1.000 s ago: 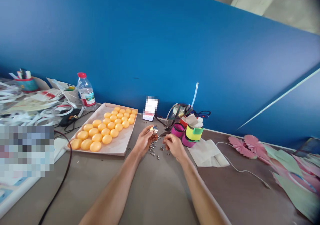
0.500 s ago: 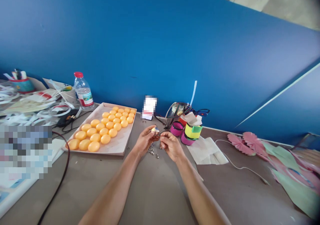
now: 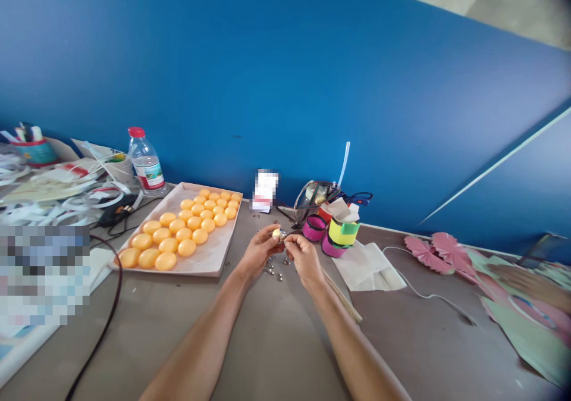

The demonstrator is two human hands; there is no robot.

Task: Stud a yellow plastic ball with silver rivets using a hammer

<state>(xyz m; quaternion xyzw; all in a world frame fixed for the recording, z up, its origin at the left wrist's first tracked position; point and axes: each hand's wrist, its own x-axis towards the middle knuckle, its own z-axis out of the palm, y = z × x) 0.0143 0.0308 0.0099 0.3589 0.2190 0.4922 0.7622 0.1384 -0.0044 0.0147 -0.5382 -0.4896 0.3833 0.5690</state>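
Near the middle of the table my left hand [image 3: 259, 251] is closed around a small ball [image 3: 277, 234], pale yellow on one side and shiny silver on the other. My right hand [image 3: 304, 257] is pinched at the ball's silver side, its fingertips touching or almost touching it. Whatever lies between those fingertips is too small to make out. Several small shiny metal pieces [image 3: 270, 269] lie loose on the table just below and between the hands. Left of my hands, a shallow white tray [image 3: 206, 263] holds rows of orange balls [image 3: 186, 247] resembling ping-pong balls.
Behind my hands stand a phone [image 3: 264, 191], magenta tape-like rings [image 3: 314, 227] and a clear pouch [image 3: 307, 201]. Thin sticks [image 3: 343, 298] lie by my right forearm. A bottle [image 3: 146, 163] stands behind the tray. Another person's hand [image 3: 533, 283] rests over pink and green paper at right.
My right hand has come closer to the ball and its fingertips now meet its silver side. Another person's hand has appeared at the far right. The view has shifted slightly.
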